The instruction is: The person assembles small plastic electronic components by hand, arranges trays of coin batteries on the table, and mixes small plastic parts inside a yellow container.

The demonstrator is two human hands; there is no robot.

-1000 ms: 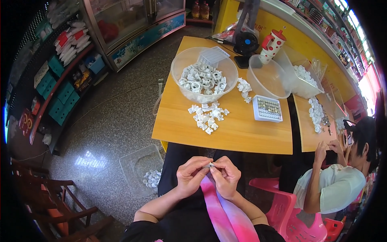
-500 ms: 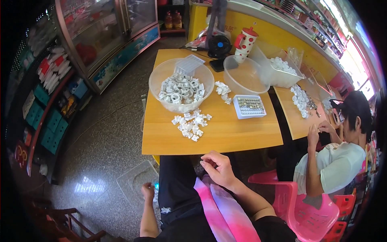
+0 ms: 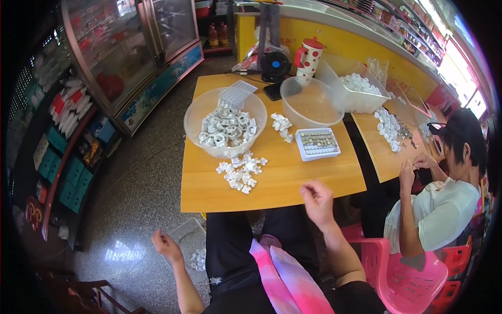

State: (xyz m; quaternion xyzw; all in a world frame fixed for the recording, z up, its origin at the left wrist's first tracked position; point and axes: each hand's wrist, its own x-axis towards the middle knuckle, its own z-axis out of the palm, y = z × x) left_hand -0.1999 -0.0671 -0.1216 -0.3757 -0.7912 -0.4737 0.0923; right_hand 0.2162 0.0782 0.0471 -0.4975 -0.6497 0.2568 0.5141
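Seated view over one wooden table (image 3: 272, 180), with a second wooden table (image 3: 384, 154) butted against its right edge. Beyond them stand a yellow counter (image 3: 366, 49) and, at left, one glass-door cabinet (image 3: 130, 57).

On the near table stand two round clear bowls: the left bowl (image 3: 225, 125) is heaped with small white plastic parts and has a ridged clear tray (image 3: 236, 95) leaning on its far rim; the right bowl (image 3: 312, 102) looks nearly bare. One rectangular clear tub (image 3: 349, 86) of white caps stands behind it. One red-dotted white jug (image 3: 307, 58) and one small black fan (image 3: 275, 66) stand at the far edge. One white compartment tray (image 3: 317, 143) of small dark pieces lies right of centre.

Two loose piles of white parts lie on the near table: the larger pile (image 3: 242, 171) in front of the left bowl, the smaller pile (image 3: 281, 124) between the bowls. A clear floor bin (image 3: 192, 246) holds more.

Right hand (image 3: 316, 201): raised just over the near table edge, fingers curled loosely together; whether it grips anything cannot be told. Left hand (image 3: 166, 245): lowered over the floor bin, fingers loosely bent, nothing visibly held.

One other person (image 3: 444, 204) sits at right on a pink chair (image 3: 413, 275), both hands together at the second table.
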